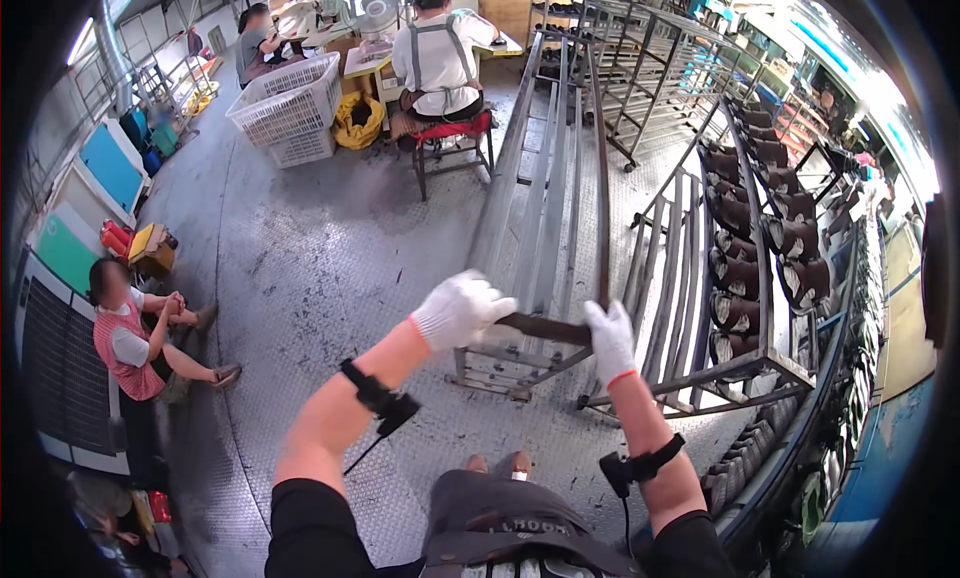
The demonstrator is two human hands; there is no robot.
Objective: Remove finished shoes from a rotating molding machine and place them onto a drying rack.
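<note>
A long metal rack (548, 329) with rails running away from me stands in front of me. My left hand (462, 312), in a white knit glove, is closed on the left end of its dark near crossbar. At the right end of the same bar, my right hand (610, 340), gloved alike, grips the corner. The rack's near shelves hold nothing that I can see. Its lower frame (520, 390) rests close to the floor. Black straps with small devices circle both my forearms.
Beside it on the right stands another rack (765, 318) loaded with dark shoes, next to a curved conveyor line (765, 468). A white crate (290, 103), yellow bag (357, 120) and seated worker (440, 58) are ahead. Another person (130, 328) sits at the left wall.
</note>
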